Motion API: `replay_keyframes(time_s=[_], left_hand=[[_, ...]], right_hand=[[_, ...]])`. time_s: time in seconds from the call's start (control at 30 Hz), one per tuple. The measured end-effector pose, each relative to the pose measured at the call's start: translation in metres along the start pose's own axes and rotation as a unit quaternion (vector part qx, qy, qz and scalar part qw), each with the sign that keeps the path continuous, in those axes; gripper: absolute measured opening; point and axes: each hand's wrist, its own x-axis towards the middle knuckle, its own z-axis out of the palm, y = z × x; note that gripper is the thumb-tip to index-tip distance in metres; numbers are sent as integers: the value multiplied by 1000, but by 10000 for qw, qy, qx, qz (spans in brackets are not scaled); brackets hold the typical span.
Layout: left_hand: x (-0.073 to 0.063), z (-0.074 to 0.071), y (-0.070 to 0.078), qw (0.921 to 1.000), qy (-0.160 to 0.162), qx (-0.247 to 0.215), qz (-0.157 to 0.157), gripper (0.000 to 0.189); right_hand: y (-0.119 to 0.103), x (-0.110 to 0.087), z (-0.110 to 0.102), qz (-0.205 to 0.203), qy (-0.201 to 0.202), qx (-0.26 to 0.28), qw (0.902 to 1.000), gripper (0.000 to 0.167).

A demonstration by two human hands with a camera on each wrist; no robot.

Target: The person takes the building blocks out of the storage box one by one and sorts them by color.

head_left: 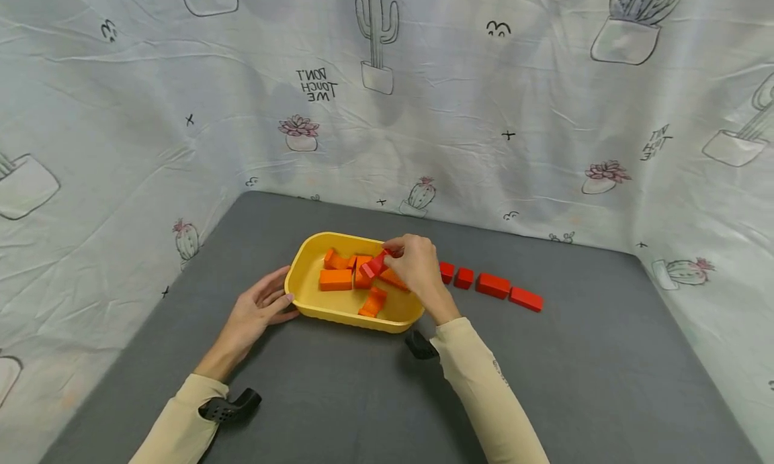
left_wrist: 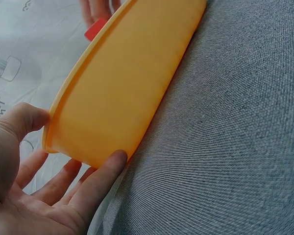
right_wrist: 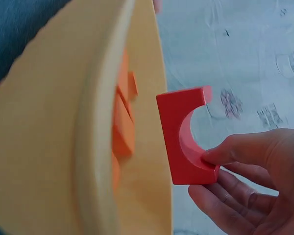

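A yellow plastic bin [head_left: 314, 303] stands on the grey table with several orange blocks [head_left: 335, 280] inside. My left hand [head_left: 263, 305] holds its left end; in the left wrist view the thumb is at the rim and the fingers spread along the outer wall. My right hand [head_left: 417, 266] pinches a red arch block [right_wrist: 174, 142], with a half-round cutout, by one end between thumb and fingers. That arch block is held up over the bin, above the orange pieces. Part of the bin's right end is hidden behind the right hand.
Right of the bin, several red blocks [head_left: 492, 285] lie in a slanting row on the grey table [head_left: 338, 397]. A white curtain [head_left: 459, 115] with cactus drawings rises behind the table and at both sides. Each wrist wears a black camera [head_left: 230, 407].
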Motion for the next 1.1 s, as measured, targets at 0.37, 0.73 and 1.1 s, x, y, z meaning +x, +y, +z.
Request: replay_keyframes(time_s=[0.37, 0.73, 1.1], left_hand=[[0, -2, -3, 9998, 130, 117, -6, 61], [0, 1, -1, 9998, 105, 154, -34, 62], [1, 3, -2, 9999, 46, 128, 16, 63]], right_hand=[[43, -15, -46, 385, 543, 10, 9978, 21], [95, -39, -97, 768, 1104, -359, 9903, 22], [149, -74, -127, 1303, 1389, -936, 9772, 22]])
